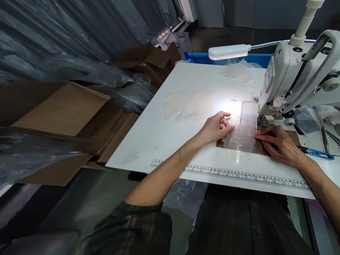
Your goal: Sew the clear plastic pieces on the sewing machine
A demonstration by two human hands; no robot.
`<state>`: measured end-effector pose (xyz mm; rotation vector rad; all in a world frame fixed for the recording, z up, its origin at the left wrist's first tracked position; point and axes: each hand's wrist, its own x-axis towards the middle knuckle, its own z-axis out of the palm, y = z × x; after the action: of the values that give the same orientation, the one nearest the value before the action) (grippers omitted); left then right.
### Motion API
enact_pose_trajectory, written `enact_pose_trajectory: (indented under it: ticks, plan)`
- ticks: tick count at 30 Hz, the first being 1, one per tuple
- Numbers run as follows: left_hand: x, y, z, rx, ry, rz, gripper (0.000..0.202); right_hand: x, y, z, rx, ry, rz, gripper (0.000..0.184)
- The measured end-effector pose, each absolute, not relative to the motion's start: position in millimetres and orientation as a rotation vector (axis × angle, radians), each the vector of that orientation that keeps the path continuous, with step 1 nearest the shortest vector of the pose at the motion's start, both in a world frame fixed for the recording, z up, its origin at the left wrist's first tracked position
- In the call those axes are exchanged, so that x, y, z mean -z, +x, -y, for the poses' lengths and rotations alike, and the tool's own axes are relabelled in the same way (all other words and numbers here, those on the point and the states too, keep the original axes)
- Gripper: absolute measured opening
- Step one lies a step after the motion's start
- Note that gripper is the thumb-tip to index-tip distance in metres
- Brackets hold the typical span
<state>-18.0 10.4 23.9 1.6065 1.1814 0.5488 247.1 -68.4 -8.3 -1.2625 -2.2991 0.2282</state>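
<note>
A clear, thin plastic piece [240, 140] with small red-and-white marks lies partly over a brown sheet [261, 149] on the white table. Its far end reaches beside the needle area of a white sewing machine [276, 78]. My left hand [216, 128] has its fingers curled, with thumb and fingers closed on the plastic's left edge. At the right edge, just in front of the presser foot [260, 120], the fingertips of my right hand [278, 143] pinch and press the plastic down. The right palm hides part of the brown sheet.
Blue thread snips [320, 153] and tweezers [333, 138] lie right of my right hand. A printed ruler [239, 175] runs along the table's front edge. A lamp [228, 52] hangs over the back. Open cardboard boxes [63, 109] stand at the left.
</note>
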Motion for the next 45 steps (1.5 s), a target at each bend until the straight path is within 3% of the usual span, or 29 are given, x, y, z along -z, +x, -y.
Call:
enact_pose_trajectory:
  ticks: [17,27,32,40,45]
  plan:
    - [-23.4,-18.7,-10.3,-0.532,1.603,-1.171,0.038,-3.9,247.4,77.0,-0.344,-1.282,2.269,0.038]
    - [-20.6,-18.8,-11.6,-0.513,1.616,-1.187,0.04,-1.3,238.5,82.7,-0.184,-1.149,2.434,0.036]
    - [-18.1,-18.1,-9.8,-0.769,2.103,-1.249,0.025,-2.5,239.1,83.2,-0.152,-1.151,2.454,0.036]
    - [-10.8,10.7,-21.5,-0.558,3.169,-0.229,0.029,-2.4,236.3,85.2,-0.14,-1.193,2.433,0.035]
    - [-5.9,19.4,-32.6,-0.388,3.302,-0.087,0.033,-4.8,234.6,87.2,-0.123,-1.213,2.427,0.034]
